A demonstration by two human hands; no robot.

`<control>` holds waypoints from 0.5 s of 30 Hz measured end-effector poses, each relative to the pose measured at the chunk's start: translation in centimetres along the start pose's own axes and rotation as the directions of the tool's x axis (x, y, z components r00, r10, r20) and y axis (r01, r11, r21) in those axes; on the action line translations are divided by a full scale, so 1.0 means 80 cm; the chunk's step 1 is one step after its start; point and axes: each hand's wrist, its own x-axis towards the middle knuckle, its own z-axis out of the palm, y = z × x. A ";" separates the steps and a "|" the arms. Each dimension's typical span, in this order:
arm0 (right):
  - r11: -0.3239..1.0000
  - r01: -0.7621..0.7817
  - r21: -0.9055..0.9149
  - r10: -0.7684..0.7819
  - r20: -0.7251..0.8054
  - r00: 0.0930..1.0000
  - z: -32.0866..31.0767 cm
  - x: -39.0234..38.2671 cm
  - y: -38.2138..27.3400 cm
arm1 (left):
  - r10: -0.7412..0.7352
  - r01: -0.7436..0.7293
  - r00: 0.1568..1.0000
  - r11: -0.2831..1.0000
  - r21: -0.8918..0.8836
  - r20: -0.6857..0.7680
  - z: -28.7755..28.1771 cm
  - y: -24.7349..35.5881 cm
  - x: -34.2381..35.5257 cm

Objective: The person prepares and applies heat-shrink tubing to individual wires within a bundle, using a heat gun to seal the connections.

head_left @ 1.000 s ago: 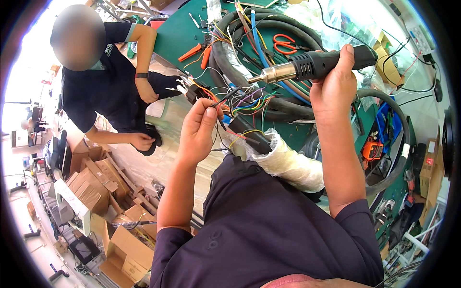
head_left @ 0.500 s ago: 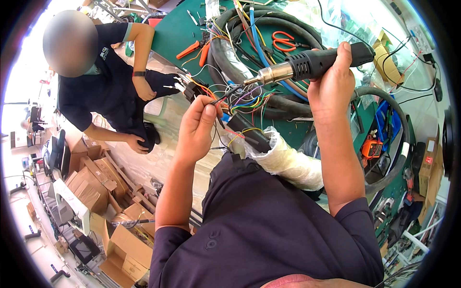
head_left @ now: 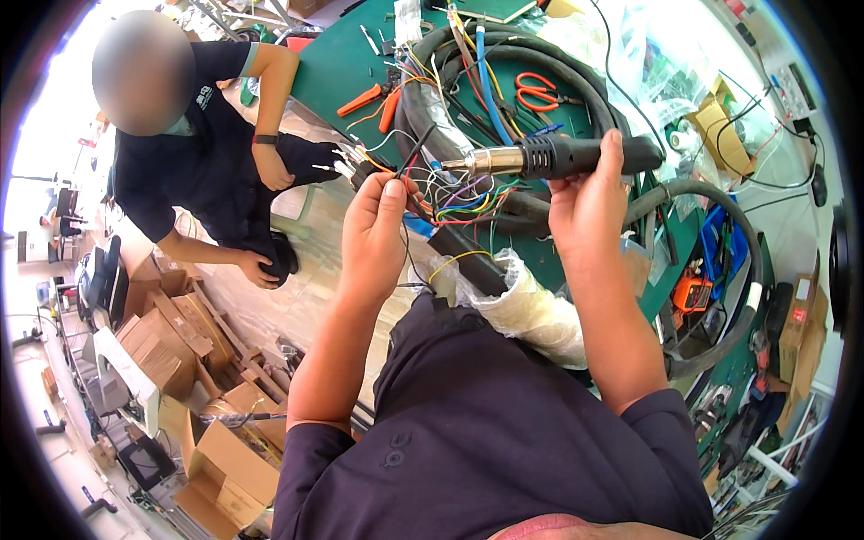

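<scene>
My right hand [head_left: 587,200] is wrapped round the black body of a heat gun [head_left: 558,157], whose metal nozzle points left. Pinched between the thumb and fingers of my left hand [head_left: 376,229] is a thin black wire [head_left: 416,151], its upper end sticking up past the fingertips. The nozzle tip is a short way right of that wire, apart from it. Under and behind the nozzle spreads a bundle of thin coloured wires [head_left: 472,200]. They come out of a thick black cable [head_left: 468,256] partly wrapped in clear plastic film [head_left: 531,310] near my waist.
A green table [head_left: 328,63] holds coiled thick black cable [head_left: 418,112], orange-handled pliers [head_left: 364,101], red-handled scissors [head_left: 537,92] and plastic bags [head_left: 648,54]. An orange meter [head_left: 691,293] lies at the right. On the left stands another person [head_left: 198,171], above cardboard boxes [head_left: 162,346].
The heat gun and my right hand have moved left and a little down. The black wire in my left hand now points upward instead of toward the right.
</scene>
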 end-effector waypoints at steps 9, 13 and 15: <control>0.972 0.229 -0.046 -0.202 0.329 0.922 -0.003 -0.036 -0.015 | -0.066 0.054 0.992 0.993 -0.103 -0.108 0.014 0.008 0.002; 0.971 0.236 -0.019 -0.214 0.360 0.908 -0.001 -0.041 -0.016 | -0.057 0.046 0.989 0.995 -0.083 -0.137 0.016 0.006 0.001; 0.967 0.253 -0.019 -0.227 0.380 0.897 -0.001 -0.039 -0.014 | -0.053 0.040 0.987 0.995 -0.088 -0.150 0.016 0.004 0.001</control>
